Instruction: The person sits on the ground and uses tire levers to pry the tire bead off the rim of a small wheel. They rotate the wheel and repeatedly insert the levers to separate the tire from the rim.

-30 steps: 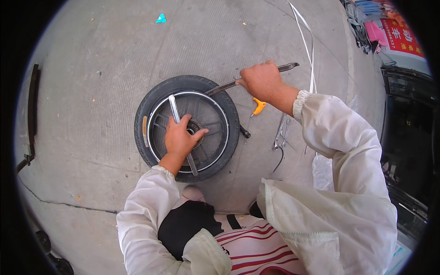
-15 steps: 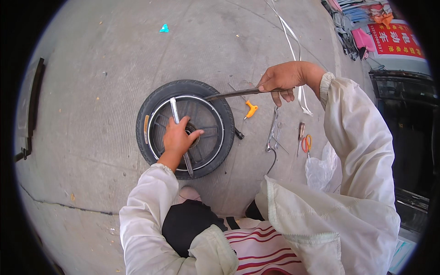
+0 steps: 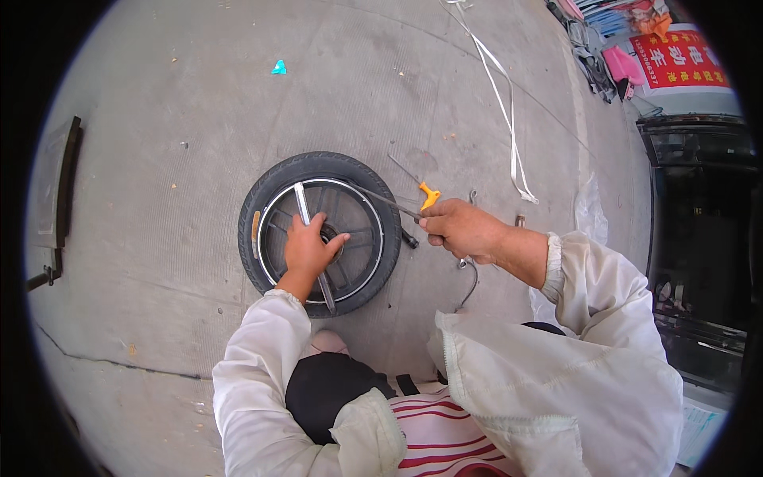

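Left hand (image 3: 310, 250): part open, laid over bar (image 3: 302, 203).
Right hand (image 3: 465, 230): closed round lever (image 3: 387, 202) at its near end.
Wheel (image 3: 249, 219): flat on ground (image 3: 175, 254), beneath left hand, the nearer; left of right hand.
Lever: slants far-left from right hand to rim (image 3: 381, 234).
Bar: near-to-far across wheel.

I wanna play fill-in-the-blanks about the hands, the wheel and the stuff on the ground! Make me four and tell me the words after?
1. The silver bar lies under the person's ____ hand.
2. The dark bar is held by the person's ____ hand.
3. The wheel lies ____ on the ground, not upright.
4. The long strap is coloured ____.

Missing words: left; right; flat; white.
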Demonstrator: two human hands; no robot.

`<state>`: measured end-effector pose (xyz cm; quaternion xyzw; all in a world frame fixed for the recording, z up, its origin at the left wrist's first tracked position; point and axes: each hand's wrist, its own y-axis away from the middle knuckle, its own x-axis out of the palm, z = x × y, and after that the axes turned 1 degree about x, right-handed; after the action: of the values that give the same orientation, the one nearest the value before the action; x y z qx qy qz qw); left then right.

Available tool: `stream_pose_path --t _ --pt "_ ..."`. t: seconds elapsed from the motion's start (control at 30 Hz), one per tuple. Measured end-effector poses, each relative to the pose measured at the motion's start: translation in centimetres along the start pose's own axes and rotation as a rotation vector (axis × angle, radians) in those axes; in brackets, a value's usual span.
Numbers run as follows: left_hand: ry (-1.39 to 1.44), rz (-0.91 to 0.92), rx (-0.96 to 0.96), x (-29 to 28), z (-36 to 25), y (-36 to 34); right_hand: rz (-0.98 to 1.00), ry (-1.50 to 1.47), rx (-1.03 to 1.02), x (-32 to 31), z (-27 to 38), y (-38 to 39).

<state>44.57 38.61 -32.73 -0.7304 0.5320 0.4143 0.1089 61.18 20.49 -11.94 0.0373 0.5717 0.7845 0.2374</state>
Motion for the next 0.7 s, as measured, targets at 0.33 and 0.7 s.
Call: stream_pose_path --t 0.33,0.7 --pt "-0.135 0.311 -0.096 -0.5 -1.0 -2.7 -0.321 0.364 -0.497 7.6 -17.6 -11.5" --pt "-0.231 0.254 -0.304 1.0 -3.1 -3.0 -0.38 0.208 -0.563 -1.4 -21.4 -17.9"
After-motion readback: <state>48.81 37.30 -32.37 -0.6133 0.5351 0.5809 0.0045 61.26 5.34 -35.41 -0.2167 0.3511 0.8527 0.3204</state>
